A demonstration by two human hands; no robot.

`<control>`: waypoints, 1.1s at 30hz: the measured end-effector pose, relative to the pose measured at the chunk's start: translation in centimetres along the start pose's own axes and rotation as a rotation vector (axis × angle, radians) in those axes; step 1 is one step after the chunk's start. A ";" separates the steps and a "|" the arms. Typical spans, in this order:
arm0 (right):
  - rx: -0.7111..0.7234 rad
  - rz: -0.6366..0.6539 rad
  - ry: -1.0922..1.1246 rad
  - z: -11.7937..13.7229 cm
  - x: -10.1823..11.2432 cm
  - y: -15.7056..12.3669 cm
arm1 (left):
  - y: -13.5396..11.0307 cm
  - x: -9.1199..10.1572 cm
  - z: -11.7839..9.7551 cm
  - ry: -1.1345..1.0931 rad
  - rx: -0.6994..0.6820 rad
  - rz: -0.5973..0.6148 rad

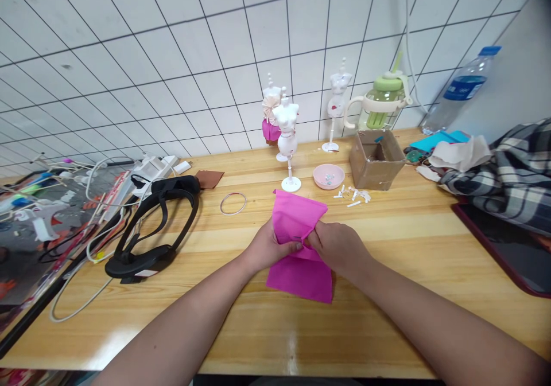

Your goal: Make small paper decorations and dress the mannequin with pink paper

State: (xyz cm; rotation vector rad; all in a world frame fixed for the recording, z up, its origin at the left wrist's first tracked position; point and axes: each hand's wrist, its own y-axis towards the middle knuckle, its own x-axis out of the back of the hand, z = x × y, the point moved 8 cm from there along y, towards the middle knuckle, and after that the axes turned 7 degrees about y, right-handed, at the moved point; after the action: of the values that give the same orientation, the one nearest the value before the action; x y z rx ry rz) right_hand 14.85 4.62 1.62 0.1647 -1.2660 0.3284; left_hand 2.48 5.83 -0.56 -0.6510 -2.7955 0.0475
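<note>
A piece of bright pink fabric (297,219) lies on the wooden table (408,242) in front of me, bunched at its middle. My left hand (269,248) pinches the gathered middle from the left, fingers closed on the cloth. From the right, my right hand (338,245) grips the same gather, fingers curled on it. Just beyond the fabric stands a small white mannequin (287,139) on a round base.
Two more mini mannequins (338,108) stand at the wall, one in pink. Also here: a pink dish (328,175), cardboard box (376,159), white scraps (353,195), metal ring (233,203), black headband device (150,225) with cables, green cup (383,102), water bottle (462,88), plaid cloth (508,174).
</note>
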 end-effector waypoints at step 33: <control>0.084 0.028 -0.104 1.0 -0.4 -0.3 | 0.0 -0.8 -0.3 0.049 0.009 0.008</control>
State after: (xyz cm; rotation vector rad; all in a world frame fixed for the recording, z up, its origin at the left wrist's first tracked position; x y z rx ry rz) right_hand 13.96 4.01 1.56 0.2379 -1.3593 0.4015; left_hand 3.23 5.47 -0.42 -0.6530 -2.7445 0.0446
